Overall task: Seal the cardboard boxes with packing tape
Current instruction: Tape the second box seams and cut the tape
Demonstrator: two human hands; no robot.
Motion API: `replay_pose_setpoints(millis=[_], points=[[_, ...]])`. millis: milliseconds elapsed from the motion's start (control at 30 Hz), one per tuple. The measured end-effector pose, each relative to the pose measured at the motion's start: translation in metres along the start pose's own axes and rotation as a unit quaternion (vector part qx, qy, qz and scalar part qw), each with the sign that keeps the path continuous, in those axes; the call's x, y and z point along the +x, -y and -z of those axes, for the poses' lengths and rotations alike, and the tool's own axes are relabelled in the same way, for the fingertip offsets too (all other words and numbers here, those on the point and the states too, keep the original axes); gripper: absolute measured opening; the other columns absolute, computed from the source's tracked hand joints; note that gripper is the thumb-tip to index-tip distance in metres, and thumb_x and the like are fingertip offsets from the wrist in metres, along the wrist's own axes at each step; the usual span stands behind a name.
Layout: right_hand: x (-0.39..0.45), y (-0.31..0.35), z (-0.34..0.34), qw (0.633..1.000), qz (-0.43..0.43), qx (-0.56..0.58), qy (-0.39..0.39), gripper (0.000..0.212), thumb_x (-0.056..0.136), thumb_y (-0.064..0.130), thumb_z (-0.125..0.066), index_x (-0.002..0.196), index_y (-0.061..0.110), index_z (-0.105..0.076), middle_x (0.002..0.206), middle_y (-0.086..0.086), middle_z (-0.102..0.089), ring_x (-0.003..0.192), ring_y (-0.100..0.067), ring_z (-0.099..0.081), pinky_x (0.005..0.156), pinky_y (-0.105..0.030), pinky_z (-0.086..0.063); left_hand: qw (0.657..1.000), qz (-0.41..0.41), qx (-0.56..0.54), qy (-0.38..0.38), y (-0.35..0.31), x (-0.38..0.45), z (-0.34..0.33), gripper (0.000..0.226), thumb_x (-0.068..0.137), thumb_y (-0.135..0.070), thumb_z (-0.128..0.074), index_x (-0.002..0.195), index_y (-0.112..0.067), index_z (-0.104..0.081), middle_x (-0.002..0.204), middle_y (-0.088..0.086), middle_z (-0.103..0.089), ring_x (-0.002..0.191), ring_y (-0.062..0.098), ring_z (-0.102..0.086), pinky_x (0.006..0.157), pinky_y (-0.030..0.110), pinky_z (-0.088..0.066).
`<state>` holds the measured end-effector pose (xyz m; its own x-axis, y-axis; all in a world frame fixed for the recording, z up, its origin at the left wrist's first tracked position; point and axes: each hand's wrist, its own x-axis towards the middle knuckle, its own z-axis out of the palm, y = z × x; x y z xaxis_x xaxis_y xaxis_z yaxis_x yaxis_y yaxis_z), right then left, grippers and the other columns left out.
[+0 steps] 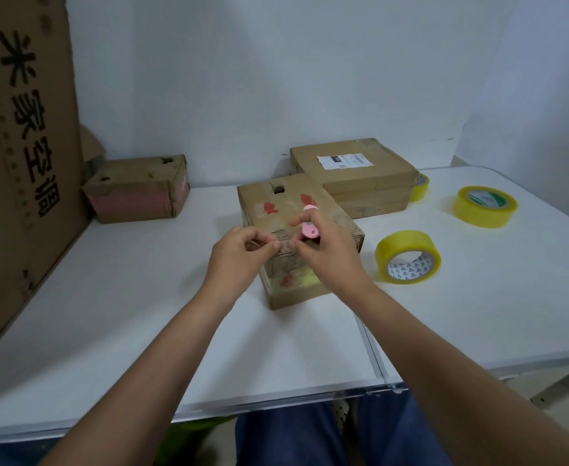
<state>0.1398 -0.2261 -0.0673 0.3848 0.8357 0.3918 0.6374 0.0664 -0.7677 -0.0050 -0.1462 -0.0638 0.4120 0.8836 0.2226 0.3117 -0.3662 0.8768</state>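
Right hand (pixel 323 243) grips a pink cutter (pixel 310 226); left hand (pixel 239 250) pinches tape on the box (pixel 296 240).

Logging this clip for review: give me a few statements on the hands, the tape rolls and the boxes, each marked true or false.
1. The right hand holds a small pink tool. True.
2. Both hands work over the middle box. True; the left hand pinches something at its near top edge.
3. The nearest tape roll sits on top of a box. False; it stands on the table, right of the middle box.
4. Only one yellow tape roll is in view. False; a second roll lies farther right, and a third peeks from behind the labelled box.
5. A white label is stuck on the box at the back. True.
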Motion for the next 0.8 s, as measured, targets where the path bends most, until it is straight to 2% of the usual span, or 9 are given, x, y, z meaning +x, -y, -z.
replay_pose_setpoints(millis=[167, 267, 367, 467, 533, 633, 700, 800], points=[[-0.004, -0.002, -0.001, 0.999, 0.032, 0.007, -0.014, 0.022, 0.089, 0.021, -0.064, 0.109, 0.028, -0.058, 0.089, 0.009, -0.065, 0.092, -0.018, -0.059, 0.081, -0.044, -0.05, 0.992, -0.095, 0.03, -0.072, 0.006, -0.011, -0.01, 0.018, 0.084, -0.021, -0.075, 0.075, -0.034, -0.067, 0.086, -0.01, -0.058, 0.076, -0.002, -0.058, 0.067, 0.007, -0.044], [-0.008, -0.007, 0.003, 0.998, 0.049, 0.022, -0.042, 0.021, 0.094, 0.016, -0.058, 0.113, 0.024, -0.057, 0.093, 0.006, -0.067, 0.092, -0.016, -0.062, 0.08, -0.042, -0.051, 0.981, -0.175, 0.035, -0.073, 0.013, -0.019, -0.011, 0.009, 0.086, -0.018, -0.073, 0.084, -0.026, -0.07, 0.089, -0.015, -0.054, 0.084, 0.003, -0.062, 0.074, 0.012, -0.05], [-0.009, -0.008, 0.005, 0.997, 0.052, 0.028, -0.051, 0.024, 0.093, 0.009, -0.055, 0.114, 0.02, -0.056, 0.095, 0.005, -0.067, 0.096, -0.016, -0.062, 0.082, -0.041, -0.052, 0.975, -0.206, 0.059, -0.064, 0.018, -0.022, -0.011, 0.003, 0.088, -0.02, -0.071, 0.089, -0.023, -0.071, 0.092, -0.014, -0.054, 0.087, 0.011, -0.063, 0.079, 0.021, -0.054], [-0.007, -0.009, 0.001, 0.998, 0.051, -0.014, -0.042, 0.024, 0.091, 0.018, -0.06, 0.114, 0.024, -0.057, 0.093, 0.005, -0.066, 0.091, -0.018, -0.061, 0.08, -0.043, -0.05, 0.982, -0.164, 0.048, -0.076, 0.012, -0.015, -0.012, 0.006, 0.086, -0.022, -0.073, 0.081, -0.023, -0.07, 0.086, -0.012, -0.054, 0.079, 0.002, -0.06, 0.072, 0.008, -0.046], [-0.006, -0.009, -0.002, 0.997, 0.057, -0.043, -0.042, 0.025, 0.09, 0.022, -0.061, 0.114, 0.027, -0.056, 0.092, 0.007, -0.065, 0.092, -0.015, -0.057, 0.079, -0.042, -0.049, 0.992, -0.085, 0.019, -0.087, 0.008, -0.008, -0.015, 0.015, 0.084, -0.024, -0.075, 0.073, -0.028, -0.066, 0.084, -0.008, -0.057, 0.072, -0.002, -0.056, 0.066, 0.006, -0.041], [-0.005, -0.011, -0.006, 0.995, 0.06, -0.066, -0.044, 0.025, 0.089, 0.028, -0.063, 0.114, 0.027, -0.056, 0.091, 0.01, -0.064, 0.095, -0.011, -0.051, 0.08, -0.04, -0.048, 0.991, 0.062, -0.094, -0.073, 0.006, -0.004, -0.023, 0.016, 0.081, -0.027, -0.077, 0.07, -0.024, -0.066, 0.09, 0.006, -0.064, 0.069, 0.007, -0.056, 0.068, 0.021, -0.046], [-0.003, -0.011, -0.009, 0.996, 0.057, -0.059, -0.043, 0.025, 0.089, 0.028, -0.064, 0.113, 0.027, -0.057, 0.09, 0.011, -0.063, 0.095, -0.01, -0.05, 0.08, -0.037, -0.047, 0.984, 0.099, -0.129, -0.079, 0.007, -0.005, -0.026, 0.015, 0.081, -0.027, -0.077, 0.072, -0.019, -0.067, 0.088, 0.008, -0.065, 0.069, 0.01, -0.057, 0.066, 0.024, -0.048], [0.0, -0.011, -0.013, 0.997, 0.049, -0.043, -0.038, 0.024, 0.088, 0.027, -0.065, 0.111, 0.029, -0.057, 0.091, 0.009, -0.063, 0.096, -0.012, -0.05, 0.081, -0.036, -0.047, 0.977, 0.112, -0.155, -0.091, 0.007, -0.004, -0.029, 0.015, 0.081, -0.026, -0.077, 0.073, -0.017, -0.068, 0.079, 0.004, -0.066, 0.067, 0.011, -0.057, 0.064, 0.023, -0.049]])
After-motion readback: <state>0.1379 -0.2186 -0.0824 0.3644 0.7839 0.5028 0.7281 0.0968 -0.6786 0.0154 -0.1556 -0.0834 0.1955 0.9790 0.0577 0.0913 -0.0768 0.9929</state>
